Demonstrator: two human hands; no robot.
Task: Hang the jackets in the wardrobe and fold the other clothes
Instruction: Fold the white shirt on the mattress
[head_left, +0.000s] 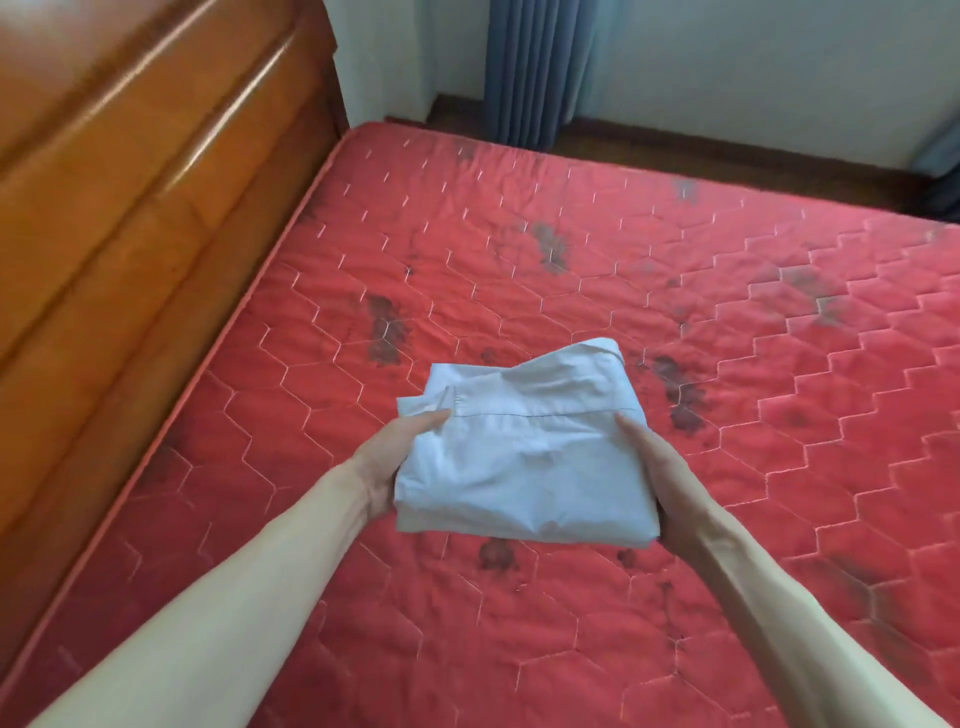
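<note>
Both hands hold a folded pale blue garment (524, 447) between them, one at each side edge. The left hand (389, 467) clasps the left edge, its thumb lying on top near a stitched seam and the fingers tucked out of sight underneath. The right hand (657, 478) clasps the right edge the same way, thumb on top, fingers hidden below the cloth. The garment sits squarely between the two grips, folded into a compact bundle with a loose fold rising at its far side; whether it rests on or is held just above the red quilted mattress (727, 519) cannot be told. Left of the grip runs a wooden headboard (130, 208). Beyond the mattress's far edge, a blue curtain (530, 67) hangs against a white wall.
</note>
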